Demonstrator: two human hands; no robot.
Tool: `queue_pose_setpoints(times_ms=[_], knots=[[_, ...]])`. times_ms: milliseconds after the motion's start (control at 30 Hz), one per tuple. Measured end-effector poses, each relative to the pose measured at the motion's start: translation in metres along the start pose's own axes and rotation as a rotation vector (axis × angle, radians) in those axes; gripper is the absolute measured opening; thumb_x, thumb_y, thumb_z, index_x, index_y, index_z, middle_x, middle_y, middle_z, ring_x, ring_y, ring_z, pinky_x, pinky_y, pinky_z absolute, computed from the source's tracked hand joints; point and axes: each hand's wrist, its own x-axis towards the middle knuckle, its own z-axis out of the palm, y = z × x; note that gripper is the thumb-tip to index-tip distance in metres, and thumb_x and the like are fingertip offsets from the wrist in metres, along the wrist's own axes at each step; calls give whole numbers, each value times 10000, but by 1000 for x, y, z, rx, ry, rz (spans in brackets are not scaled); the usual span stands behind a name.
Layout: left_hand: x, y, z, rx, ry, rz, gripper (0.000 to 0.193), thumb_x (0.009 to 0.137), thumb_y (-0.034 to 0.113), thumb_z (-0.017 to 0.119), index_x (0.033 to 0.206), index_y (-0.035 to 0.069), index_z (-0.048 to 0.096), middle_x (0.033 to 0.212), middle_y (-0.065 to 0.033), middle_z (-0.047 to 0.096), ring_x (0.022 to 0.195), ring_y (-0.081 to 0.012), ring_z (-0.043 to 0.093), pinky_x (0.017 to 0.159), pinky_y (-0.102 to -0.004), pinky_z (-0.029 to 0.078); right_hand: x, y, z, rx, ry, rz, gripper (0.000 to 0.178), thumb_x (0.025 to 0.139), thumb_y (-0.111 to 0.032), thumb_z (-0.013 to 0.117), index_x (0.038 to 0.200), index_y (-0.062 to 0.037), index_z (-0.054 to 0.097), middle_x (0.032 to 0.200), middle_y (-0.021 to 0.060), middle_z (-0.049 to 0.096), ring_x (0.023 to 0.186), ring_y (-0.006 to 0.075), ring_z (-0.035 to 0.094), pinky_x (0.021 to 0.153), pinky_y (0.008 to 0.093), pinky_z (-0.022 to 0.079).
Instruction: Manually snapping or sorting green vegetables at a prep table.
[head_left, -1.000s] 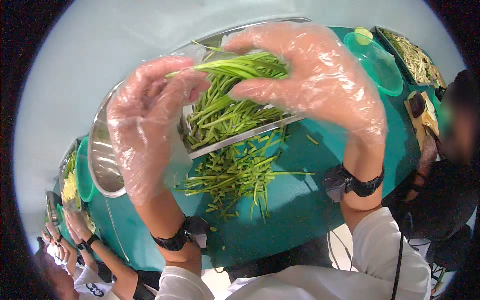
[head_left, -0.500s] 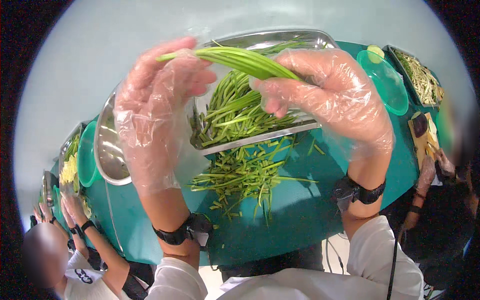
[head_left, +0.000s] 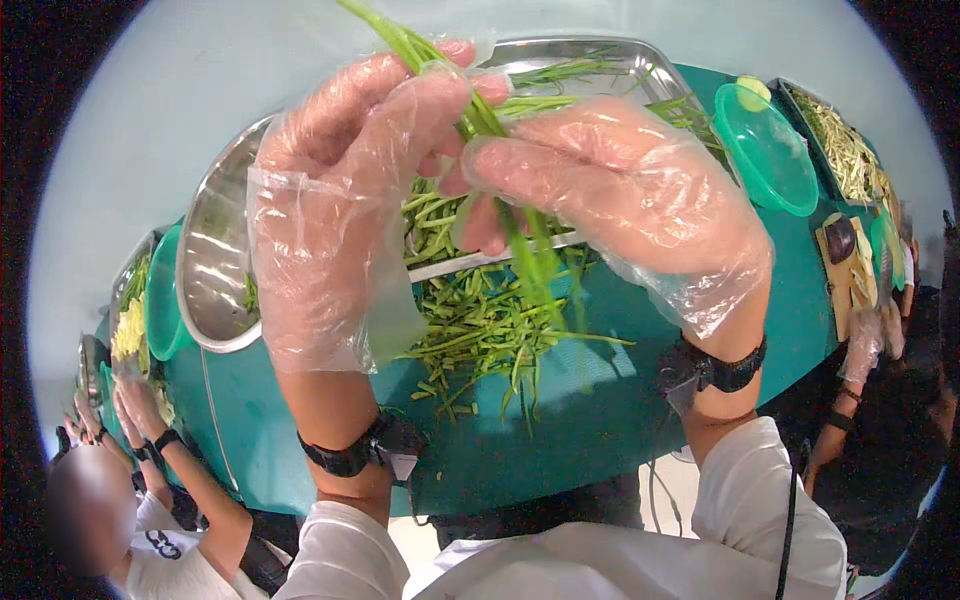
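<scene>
Thin plastic gloves cover both my hands, raised above a steel tray [head_left: 470,262] of long green stalks. Between them runs a slanting bunch of thin green stalks [head_left: 537,265], its upper end past my left fingers and its lower end hanging blurred over the tray's front rim. My left hand [head_left: 365,130] closes round the upper part. Lower down, my right hand [head_left: 615,185] grips the same bunch, fingertips close to the left ones. Short cut green pieces [head_left: 490,340] lie heaped on the green table [head_left: 600,410] before the tray. My hands hide part of the tray.
A steel bowl [head_left: 212,270] and a green basket [head_left: 165,300] stand at left. Another green basket [head_left: 768,165] is at right, near a tray of shredded vegetables [head_left: 845,150]. Co-workers' hands [head_left: 142,405] show at left; at right, gloved hands [head_left: 868,335] are beside a cutting board [head_left: 840,285].
The bunch has swung from nearly level to steeply slanted, its lower end now hanging down. My right hand has moved left, close to my left hand, which has risen slightly.
</scene>
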Motion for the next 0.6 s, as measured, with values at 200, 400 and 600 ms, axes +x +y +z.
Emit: queue_pose_setpoints(times_ms=[200, 400, 600], knots=[[1, -6, -9, 93, 35, 19, 232, 889, 143, 625, 1034, -37, 650, 1083, -150, 671, 1014, -204, 644, 820, -270, 514, 2, 7, 8, 28, 72, 66, 302, 958, -264, 556, 979, 18, 662, 857, 62, 674, 792, 114, 581, 754, 264, 468], [1, -5, -9, -2, 85, -16, 250, 871, 130, 644, 1043, -52, 643, 1070, -157, 673, 1015, -225, 647, 899, -314, 515, 7, 12, 0, -153, 84, -45, 295, 968, -269, 524, 988, -7, 659, 865, 34, 682, 765, 87, 577, 698, 248, 463], [2, -5, -3, -47, 57, -44, 364, 863, 117, 654, 1179, -50, 584, 1086, -186, 666, 988, -235, 655, 917, -349, 509, 6, 11, 3, -85, 46, -55, 301, 973, -283, 507, 989, -23, 656, 862, 11, 684, 736, 69, 563, 651, 228, 441]])
